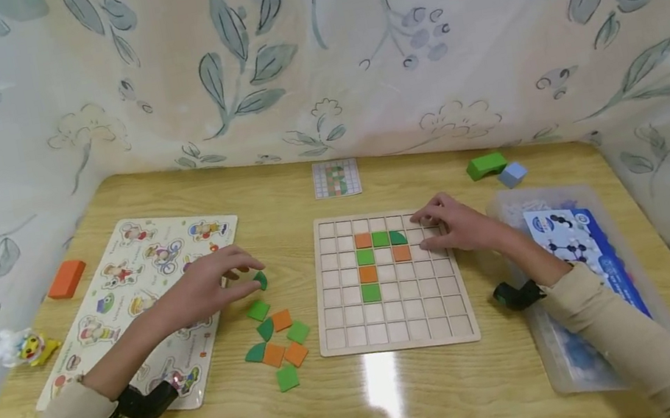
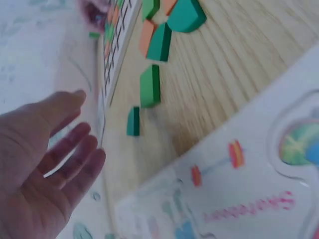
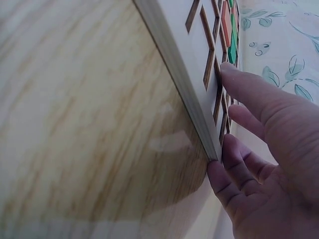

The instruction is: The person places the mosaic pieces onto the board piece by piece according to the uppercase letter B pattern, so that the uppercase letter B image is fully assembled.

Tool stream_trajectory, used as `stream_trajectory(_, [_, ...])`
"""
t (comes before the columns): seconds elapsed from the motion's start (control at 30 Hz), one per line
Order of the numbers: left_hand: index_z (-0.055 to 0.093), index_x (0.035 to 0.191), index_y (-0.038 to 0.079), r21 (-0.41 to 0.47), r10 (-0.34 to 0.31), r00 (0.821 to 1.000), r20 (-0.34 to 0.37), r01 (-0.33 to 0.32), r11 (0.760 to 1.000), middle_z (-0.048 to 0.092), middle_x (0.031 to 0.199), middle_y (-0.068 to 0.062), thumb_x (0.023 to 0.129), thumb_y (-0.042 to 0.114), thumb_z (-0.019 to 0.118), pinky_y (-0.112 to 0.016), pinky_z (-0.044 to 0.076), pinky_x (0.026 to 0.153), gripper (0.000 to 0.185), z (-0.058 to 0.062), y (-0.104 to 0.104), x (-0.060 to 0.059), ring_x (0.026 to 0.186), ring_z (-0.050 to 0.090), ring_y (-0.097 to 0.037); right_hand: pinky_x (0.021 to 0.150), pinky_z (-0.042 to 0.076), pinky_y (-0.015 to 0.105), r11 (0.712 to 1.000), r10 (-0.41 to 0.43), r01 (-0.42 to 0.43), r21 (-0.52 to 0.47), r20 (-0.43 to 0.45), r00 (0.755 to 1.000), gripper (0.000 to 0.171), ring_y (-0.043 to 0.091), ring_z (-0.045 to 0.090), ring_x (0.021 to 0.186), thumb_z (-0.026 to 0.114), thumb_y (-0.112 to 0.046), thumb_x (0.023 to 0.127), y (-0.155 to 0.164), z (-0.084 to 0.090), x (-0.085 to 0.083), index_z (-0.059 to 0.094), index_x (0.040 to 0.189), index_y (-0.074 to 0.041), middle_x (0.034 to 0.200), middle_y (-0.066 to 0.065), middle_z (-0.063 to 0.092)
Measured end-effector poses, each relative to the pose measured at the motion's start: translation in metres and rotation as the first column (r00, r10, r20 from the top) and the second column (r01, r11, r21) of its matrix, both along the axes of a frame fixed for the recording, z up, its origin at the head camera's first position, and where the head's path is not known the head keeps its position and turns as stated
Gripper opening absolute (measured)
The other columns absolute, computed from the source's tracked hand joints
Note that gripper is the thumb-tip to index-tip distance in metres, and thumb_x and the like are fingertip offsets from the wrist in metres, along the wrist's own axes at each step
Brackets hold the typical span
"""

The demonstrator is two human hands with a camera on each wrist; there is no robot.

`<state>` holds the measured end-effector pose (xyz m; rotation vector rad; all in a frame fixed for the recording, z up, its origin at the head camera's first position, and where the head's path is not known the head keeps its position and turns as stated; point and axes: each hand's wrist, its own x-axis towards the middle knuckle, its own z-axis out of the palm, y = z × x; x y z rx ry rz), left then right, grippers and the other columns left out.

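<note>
The left hand [image 1: 214,284] hovers with relaxed, slightly spread fingers just above the desk [image 1: 371,412], gripping nothing; its fingertips are nearest a dark green quarter-round tile [image 1: 261,279] that stands apart from the rest of the loose pile. In the left wrist view the palm is open and empty, the same tile [image 2: 133,122] lying a little beyond the fingers. That reach looks like the hand lining up over the one curved piece on that side.

The right hand [image 1: 455,225] lies flat on the far right corner of the wooden grid board [image 1: 396,325], fingers straight and pressing — the right wrist view shows the fingertips [image 3: 234,74] on the board's face and the lower fingers against its edge [image 3: 199,124], seemingly to keep it from sliding.

The board is a pale square tray of small cells set in the middle of the desk. A few cells are filled: an orange tile [image 1: 363,240], a green one and a dark green quarter-round in a row, with green and orange alternating down a column beneath, and one more orange to the right.

Outward — the loose green and orange tiles [image 1: 278,342] sit between board and a cartoon peg puzzle [image 1: 140,288]. A pattern card [image 1: 336,179] leans at the back, and a clear plastic box [image 1: 574,346] lies to the right.
</note>
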<state>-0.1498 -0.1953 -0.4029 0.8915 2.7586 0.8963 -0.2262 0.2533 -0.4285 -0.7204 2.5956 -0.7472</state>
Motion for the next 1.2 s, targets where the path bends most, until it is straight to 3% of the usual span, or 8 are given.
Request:
stream_trajectory(0.2, [0.067, 0.114, 0.011, 0.062, -0.083, 0.990, 0.117, 0.076, 0.995, 0.064, 0.112, -0.004, 0.089, 0.016, 0.071, -0.028, 0.056, 0.080, 0.026, -0.005, -0.006, 0.001, 0.097, 0.066, -0.018, 0.093, 0.042, 0.046, 1.000, -0.020, 0.020, 0.008, 0.000, 1.000, 0.050, 0.032, 0.052, 0.113, 0.071, -0.027, 0.089, 0.003, -0.001, 0.002, 0.056, 0.134, -0.009, 0.117, 0.015, 0.043])
stream_trajectory(0.3, [0.068, 0.113, 0.011, 0.055, -0.122, 0.988, 0.096, 0.118, 0.992, 0.064, 0.114, -0.003, 0.088, 0.013, 0.071, -0.027, 0.056, 0.080, 0.025, -0.008, -0.006, 0.002, 0.096, 0.065, -0.016, 0.092, 0.042, 0.045, 1.000, -0.018, 0.018, 0.006, -0.010, 1.000, 0.050, 0.031, 0.051, 0.113, 0.071, -0.027, 0.089, 0.002, 0.000, 0.001, 0.055, 0.134, -0.009, 0.117, 0.015, 0.043])
stream_trajectory(0.47, [0.068, 0.112, 0.012, 0.067, -0.137, 0.988, 0.070, 0.133, 0.989, 0.064, 0.114, -0.001, 0.088, 0.012, 0.071, -0.026, 0.056, 0.079, 0.025, -0.011, -0.006, 0.003, 0.096, 0.064, -0.015, 0.091, 0.041, 0.044, 1.000, -0.029, 0.029, 0.011, -0.023, 0.999, 0.050, 0.030, 0.051, 0.111, 0.072, -0.026, 0.088, 0.001, 0.004, 0.000, 0.056, 0.133, -0.010, 0.117, 0.015, 0.044])
stream_trajectory(0.8, [0.070, 0.106, 0.013, 0.077, -0.061, 0.998, 0.003, 0.060, 0.995, 0.064, 0.108, -0.001, 0.086, 0.010, 0.073, -0.021, 0.053, 0.068, 0.020, -0.013, -0.008, 0.004, 0.088, 0.063, -0.011, 0.092, 0.042, 0.045, 1.000, 0.009, -0.010, -0.012, -0.029, 1.000, 0.049, 0.031, 0.053, 0.111, 0.071, -0.025, 0.089, -0.001, 0.003, -0.001, 0.056, 0.133, -0.008, 0.117, 0.016, 0.043])
stream_trajectory(1.03, [0.068, 0.109, 0.016, 0.077, -0.174, 0.982, 0.078, 0.168, 0.983, 0.064, 0.110, 0.001, 0.090, 0.013, 0.069, -0.021, 0.052, 0.069, 0.019, -0.017, -0.012, 0.009, 0.085, 0.056, 0.000, 0.091, 0.042, 0.044, 1.000, -0.008, 0.007, -0.013, -0.023, 1.000, 0.048, 0.030, 0.052, 0.109, 0.072, -0.023, 0.088, -0.003, 0.002, 0.002, 0.058, 0.131, -0.008, 0.116, 0.015, 0.044])
stream_trajectory(1.2, [0.068, 0.108, 0.017, 0.078, -0.220, 0.973, 0.071, 0.215, 0.974, 0.064, 0.111, 0.000, 0.091, 0.015, 0.067, -0.020, 0.051, 0.067, 0.017, -0.019, -0.016, 0.010, 0.082, 0.055, 0.000, 0.091, 0.042, 0.043, 1.000, -0.005, 0.005, 0.001, -0.018, 1.000, 0.049, 0.029, 0.053, 0.111, 0.072, -0.024, 0.088, -0.002, 0.002, 0.003, 0.057, 0.132, -0.008, 0.117, 0.015, 0.044])
